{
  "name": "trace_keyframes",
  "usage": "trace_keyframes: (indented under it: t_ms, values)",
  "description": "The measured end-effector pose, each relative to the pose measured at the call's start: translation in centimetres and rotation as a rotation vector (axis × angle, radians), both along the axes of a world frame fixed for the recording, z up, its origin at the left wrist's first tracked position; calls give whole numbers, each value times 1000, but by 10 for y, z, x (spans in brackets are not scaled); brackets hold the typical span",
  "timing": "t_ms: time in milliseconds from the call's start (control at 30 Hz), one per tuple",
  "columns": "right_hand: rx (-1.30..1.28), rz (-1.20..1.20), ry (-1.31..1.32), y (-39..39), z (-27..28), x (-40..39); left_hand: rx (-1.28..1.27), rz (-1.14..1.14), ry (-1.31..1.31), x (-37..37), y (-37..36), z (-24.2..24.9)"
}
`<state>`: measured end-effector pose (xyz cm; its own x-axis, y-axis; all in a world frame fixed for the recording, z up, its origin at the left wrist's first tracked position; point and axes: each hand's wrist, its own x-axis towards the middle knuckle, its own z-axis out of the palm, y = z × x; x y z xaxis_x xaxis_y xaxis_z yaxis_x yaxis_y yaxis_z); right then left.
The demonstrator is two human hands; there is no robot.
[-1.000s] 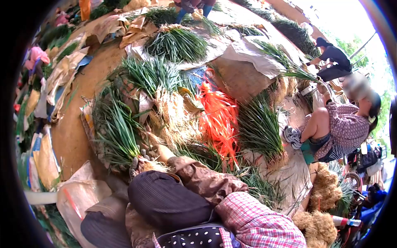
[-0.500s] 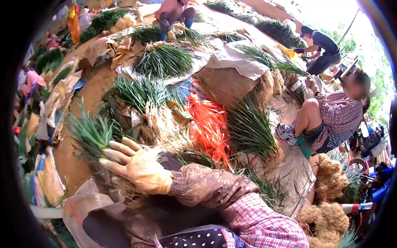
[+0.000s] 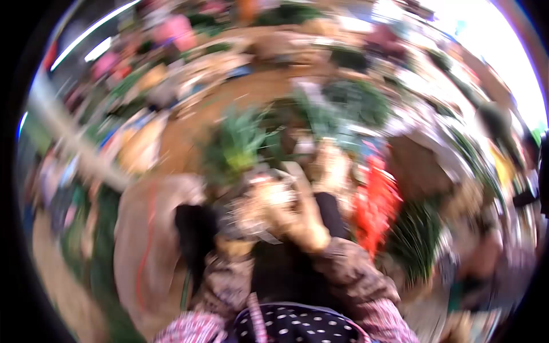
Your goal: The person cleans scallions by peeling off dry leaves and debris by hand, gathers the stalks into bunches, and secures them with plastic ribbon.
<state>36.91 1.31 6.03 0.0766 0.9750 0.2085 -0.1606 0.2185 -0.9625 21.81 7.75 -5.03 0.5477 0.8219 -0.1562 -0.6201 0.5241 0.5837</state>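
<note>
A bunch of green onion seedlings [image 3: 237,143] stands in front of my lap, leaves pointing away from me. My gloved left hand [image 3: 237,220] is at its lower end, apparently wrapped around the root part. Just to the right, my gloved right hand [image 3: 306,223] is close against the same root end. Motion smears its fingers, and a pale streak near them cannot be made out. Pale roots [image 3: 331,166] of another seedling bunch lie beyond my right hand. Red plastic strips [image 3: 374,200] are heaped farther right.
A pale sack [image 3: 154,240] with a red line lies left of my knee. More green seedlings [image 3: 414,240] lie right of the red strips, and a leafy pile [image 3: 357,103] sits farther back. A brown covered bundle [image 3: 420,163] is on the right. Other people are blurred around the edges.
The view has swung left, blurring everything. My right hand, spread over the bunch before, has drawn back to its root end. My left hand and sleeve now show beside it.
</note>
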Motion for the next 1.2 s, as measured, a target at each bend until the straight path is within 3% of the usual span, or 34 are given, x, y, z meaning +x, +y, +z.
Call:
trace_keyframes:
  t_ms: [67, 200, 300, 333, 400, 433, 500, 567, 633, 900, 1033, 1133, 1200]
  values:
    - [-246, 175, 122, 2, -4, -11, 89, 84, -33, -14, -1, 25]
    - [-516, 402, 73, -6, -17, -34, 313, 384, -44, -67, -9, 104]
    - [-389, 620, -18, 3, -31, -39, 379, 648, 123, -124, -21, 133]
    - [-370, 590, -37, 5, -30, -38, 379, 714, 222, -144, -23, 135]
    - [-314, 498, -36, 12, -38, -31, 324, 572, 772, -208, -10, 124]
    - [-287, 439, -18, 19, -42, -24, 404, 636, 293, -232, -6, 94]
    - [-333, 341, -2, 25, -45, -23, 381, 906, 501, -270, -36, 119]
    - [-357, 288, -11, 26, -46, -30, 503, 928, 518, -334, -26, 77]
    - [-333, 288, -21, 25, -49, -37, 463, 1063, 615, -365, -34, 46]
    - [-351, 280, -79, 24, -55, -49, -144, 1047, 348, -407, -67, -141]
    - [-376, 237, -89, 29, -54, -55, -339, 1085, 185, -412, -76, -174]
    - [-376, 249, -74, 26, -52, -50, -246, 866, 179, -425, -79, -177]
    - [-373, 238, -92, 25, -52, -49, 59, 886, 1153, -451, -100, -209]
